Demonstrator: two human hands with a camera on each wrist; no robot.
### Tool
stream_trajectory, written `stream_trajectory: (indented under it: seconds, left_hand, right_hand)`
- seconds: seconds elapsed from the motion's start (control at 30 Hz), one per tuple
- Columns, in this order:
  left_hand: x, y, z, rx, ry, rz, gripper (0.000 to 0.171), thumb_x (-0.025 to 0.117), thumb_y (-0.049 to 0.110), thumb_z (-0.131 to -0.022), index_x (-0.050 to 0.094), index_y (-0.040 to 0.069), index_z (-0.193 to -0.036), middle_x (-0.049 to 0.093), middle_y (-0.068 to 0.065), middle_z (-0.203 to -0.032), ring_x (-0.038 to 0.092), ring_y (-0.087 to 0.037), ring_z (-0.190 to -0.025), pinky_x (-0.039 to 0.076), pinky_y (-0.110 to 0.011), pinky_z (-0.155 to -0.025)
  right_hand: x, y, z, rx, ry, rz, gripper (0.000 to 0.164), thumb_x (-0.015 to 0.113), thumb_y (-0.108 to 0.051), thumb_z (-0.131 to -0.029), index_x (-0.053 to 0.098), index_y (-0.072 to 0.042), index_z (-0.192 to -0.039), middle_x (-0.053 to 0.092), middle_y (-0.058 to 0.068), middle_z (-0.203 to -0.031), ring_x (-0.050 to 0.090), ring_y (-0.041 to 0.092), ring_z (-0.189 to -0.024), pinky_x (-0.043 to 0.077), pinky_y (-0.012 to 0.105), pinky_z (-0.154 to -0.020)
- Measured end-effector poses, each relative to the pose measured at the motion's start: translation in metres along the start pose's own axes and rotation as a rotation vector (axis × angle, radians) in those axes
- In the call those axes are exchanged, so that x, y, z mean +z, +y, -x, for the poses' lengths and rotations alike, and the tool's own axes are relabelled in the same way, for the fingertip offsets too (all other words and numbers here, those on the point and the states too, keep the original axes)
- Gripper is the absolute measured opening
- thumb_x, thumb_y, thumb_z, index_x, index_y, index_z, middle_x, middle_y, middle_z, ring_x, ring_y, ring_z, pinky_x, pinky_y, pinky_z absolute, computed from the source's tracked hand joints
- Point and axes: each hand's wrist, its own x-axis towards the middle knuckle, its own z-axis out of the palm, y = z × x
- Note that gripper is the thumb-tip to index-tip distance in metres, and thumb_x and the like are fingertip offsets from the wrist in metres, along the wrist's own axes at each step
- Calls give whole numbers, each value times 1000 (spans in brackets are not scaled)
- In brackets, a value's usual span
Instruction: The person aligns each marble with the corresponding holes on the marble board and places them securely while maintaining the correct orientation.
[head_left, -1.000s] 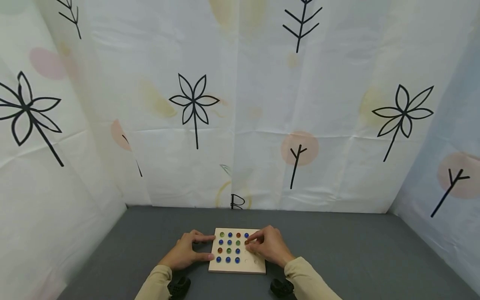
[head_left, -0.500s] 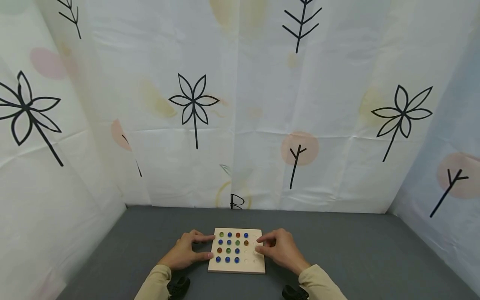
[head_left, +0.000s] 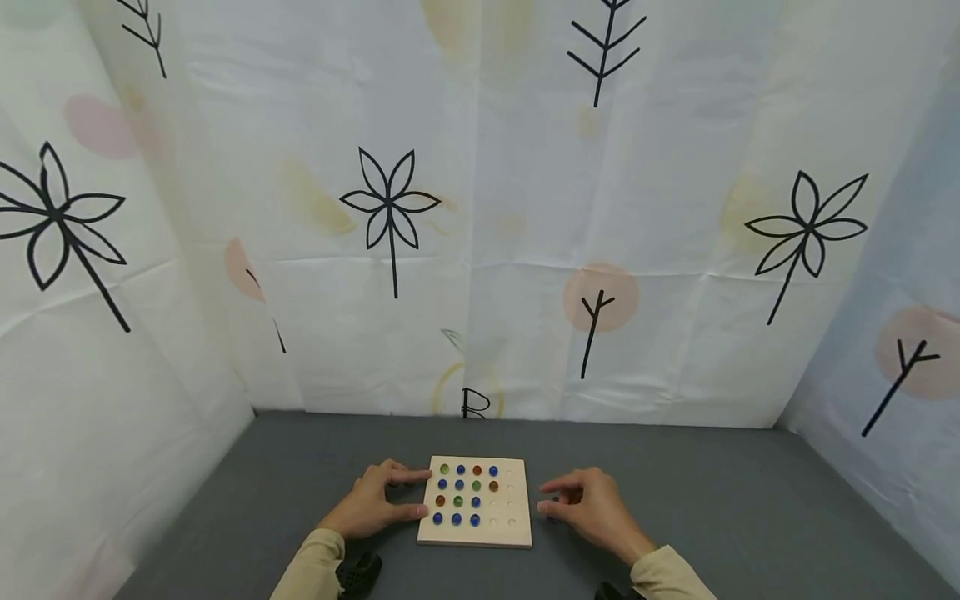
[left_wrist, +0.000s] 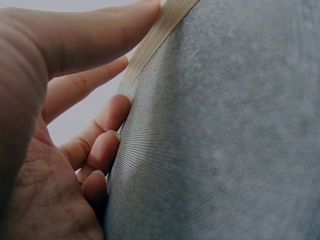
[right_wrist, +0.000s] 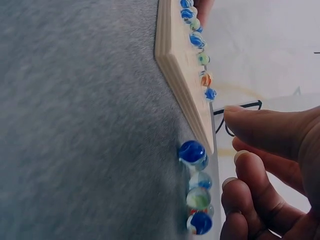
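Observation:
A pale wooden board with rows of round hollows lies on the grey surface. Blue, green and reddish-brown marbles sit in its left and middle hollows; several hollows at the right are bare. My left hand touches the board's left edge, thumb and index finger stretched out and apart. To the right of the board is my right hand, fingers loosely bent, thumb and index finger apart. Several loose marbles lie in a cluster beside the board, close to that hand and mostly hidden by it in the head view.
The grey tabletop extends around the board. White cloth walls with printed plants and pastel shapes close off the back and both sides. A dark wrist device shows below the left sleeve.
My right hand has drawn back from the brown marble in the second row, moving right off the board to the table beside it. The left hand has stayed at the board's edge.

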Motion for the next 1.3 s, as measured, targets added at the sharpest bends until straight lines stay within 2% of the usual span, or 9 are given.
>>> stream_trajectory:
  seconds: [0.37, 0.57, 1.1, 1.3]
  left_hand:
    - [1, 1, 0, -9, 6, -8, 54, 84, 39, -84, 70, 22, -134, 57, -4, -119, 46, -38, -123, 28, -73, -98]
    - [0, 1, 0, 7, 6, -5, 54, 84, 38, -85, 70, 21, -134, 58, -4, -119, 46, -39, -123, 27, -74, -98]
    - [0, 1, -1, -4, 2, 12, 54, 85, 38, -84, 70, 20, -134, 57, -3, -119, 46, -39, -123, 26, -74, -98]
    - [0, 1, 0, -2, 6, 12, 54, 85, 37, -84, 71, 21, -134, 57, -3, -119, 46, -38, -122, 27, -73, -98]
  right_hand:
    - [-5, 7, 12, 24, -35, 41, 20, 88, -18, -79, 82, -9, -96, 58, -5, -67, 50, 8, -58, 42, 24, -50]
    - [-6, 10, 16, 53, -52, 41, 21, 89, -18, -79, 82, -9, -96, 57, -5, -66, 49, 9, -58, 39, 24, -50]
    - [-4, 14, 17, 89, -79, 9, 22, 88, -15, -80, 81, -8, -100, 58, -5, -64, 48, 9, -55, 36, 22, -46]
    - [-3, 15, 18, 80, -89, 13, 18, 88, -15, -79, 81, -10, -95, 57, -6, -63, 48, 9, -54, 36, 22, -46]
